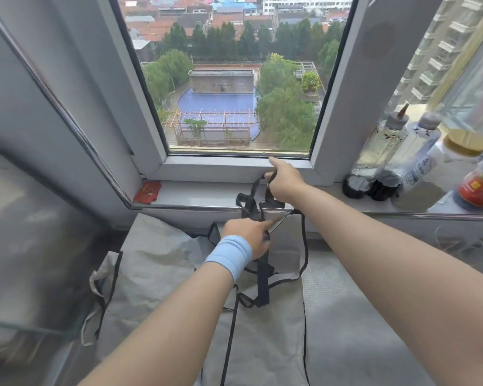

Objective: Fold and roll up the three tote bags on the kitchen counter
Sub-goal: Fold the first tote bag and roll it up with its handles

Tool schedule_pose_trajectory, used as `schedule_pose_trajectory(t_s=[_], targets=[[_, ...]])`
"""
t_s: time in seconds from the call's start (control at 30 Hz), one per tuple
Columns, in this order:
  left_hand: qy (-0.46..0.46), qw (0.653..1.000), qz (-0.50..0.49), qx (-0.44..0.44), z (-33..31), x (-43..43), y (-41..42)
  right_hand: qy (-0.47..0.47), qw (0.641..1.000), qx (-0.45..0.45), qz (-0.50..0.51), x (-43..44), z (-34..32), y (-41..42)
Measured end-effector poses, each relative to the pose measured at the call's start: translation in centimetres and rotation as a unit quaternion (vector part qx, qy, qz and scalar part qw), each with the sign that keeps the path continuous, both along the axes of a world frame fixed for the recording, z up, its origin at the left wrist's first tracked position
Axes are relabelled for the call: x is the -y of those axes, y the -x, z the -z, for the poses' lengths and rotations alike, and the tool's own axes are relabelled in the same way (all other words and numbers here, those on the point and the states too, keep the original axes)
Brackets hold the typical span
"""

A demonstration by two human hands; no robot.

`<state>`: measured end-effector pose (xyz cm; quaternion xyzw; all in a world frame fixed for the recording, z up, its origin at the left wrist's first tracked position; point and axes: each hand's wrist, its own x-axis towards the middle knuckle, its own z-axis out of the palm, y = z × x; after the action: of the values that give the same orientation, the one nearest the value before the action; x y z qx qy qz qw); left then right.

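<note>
Grey tote bags with black trim lie spread on the kitchen counter below the window. The top bag [265, 335] lies flat in the middle, and another bag [154, 263] lies crumpled under it to the left. My right hand [286, 181] pinches a black handle strap [250, 200] and lifts it over the window sill. My left hand [250, 236], a light blue wristband on its wrist, grips the bag's upper edge and straps just below. How many bags lie in the pile is hidden.
Several bottles and jars [396, 160] stand on the sill at the right. A small red packet [148, 192] lies on the sill at the left. A glass-topped surface [28, 232] fills the left. The counter [354, 316] shows bare to the right of the bags.
</note>
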<state>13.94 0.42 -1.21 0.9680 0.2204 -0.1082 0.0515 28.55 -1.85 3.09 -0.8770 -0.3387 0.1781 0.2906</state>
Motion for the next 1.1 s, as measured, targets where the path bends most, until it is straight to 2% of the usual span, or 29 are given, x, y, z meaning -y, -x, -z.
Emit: schedule_pose_trajectory(t_s=[0.07, 0.1, 0.17, 0.2, 0.3, 0.4, 0.47, 0.53, 0.63, 0.7, 0.77, 0.83, 0.9, 1.0, 1.1], targets=[[0.025, 0.995, -0.018, -0.099, 0.5, -0.4, -0.7, 0.042, 0.994, 0.096, 0.013, 0.7, -0.3, -0.4], [0.062, 0.99, -0.038, -0.119, 0.8, -0.6, -0.9, 0.083, 0.986, 0.145, 0.023, 0.9, -0.3, -0.5], [0.117, 0.984, -0.079, -0.111, 1.4, -1.0, -1.0, 0.122, 0.968, 0.215, 0.031, 1.5, -0.4, -1.1], [0.125, 0.984, -0.094, -0.089, 1.3, -1.3, -1.0, 0.11, 0.969, 0.219, 0.037, 2.0, -0.6, -0.7], [0.113, 0.98, -0.142, 0.079, 0.2, -3.2, -1.0, 0.073, 0.982, 0.173, 0.014, 3.3, 0.0, -0.1], [0.121, 0.942, -0.191, 0.247, -2.1, -5.4, -1.3, 0.103, 0.991, 0.046, -0.072, 4.8, 0.7, 1.7], [0.143, 0.94, -0.178, 0.253, -3.1, -6.3, -1.4, 0.116, 0.984, -0.069, -0.118, 5.7, 1.7, 3.4], [0.125, 0.958, -0.157, 0.206, -3.2, -6.6, -1.1, 0.111, 0.977, -0.119, -0.137, 6.1, 3.2, 4.8], [0.058, 0.965, -0.19, 0.17, -2.3, -5.7, 0.9, 0.166, 0.959, -0.104, -0.205, 6.4, 5.1, 6.6], [0.009, 0.95, -0.174, 0.258, -1.3, -3.7, 2.7, 0.161, 0.956, -0.102, -0.222, 7.0, 6.4, 7.5], [0.044, 0.944, -0.11, 0.307, -0.1, -1.4, 4.1, 0.08, 0.982, -0.078, -0.154, 8.0, 7.1, 8.0], [0.095, 0.969, -0.02, 0.229, 1.4, 0.8, 4.7, 0.016, 0.999, -0.03, -0.038, 9.2, 7.5, 7.4], [0.09, 0.986, 0.064, 0.121, 2.9, 2.7, 4.4, 0.025, 1.0, -0.002, 0.015, 10.7, 7.7, 6.4], [0.12, 0.988, 0.081, 0.053, 4.8, 4.7, 3.1, 0.135, 0.99, 0.048, 0.011, 12.9, 7.7, 5.3], [0.118, 0.991, 0.062, 0.003, 6.3, 5.6, 1.8, 0.324, 0.945, -0.046, -0.006, 14.9, 7.8, 4.9]])
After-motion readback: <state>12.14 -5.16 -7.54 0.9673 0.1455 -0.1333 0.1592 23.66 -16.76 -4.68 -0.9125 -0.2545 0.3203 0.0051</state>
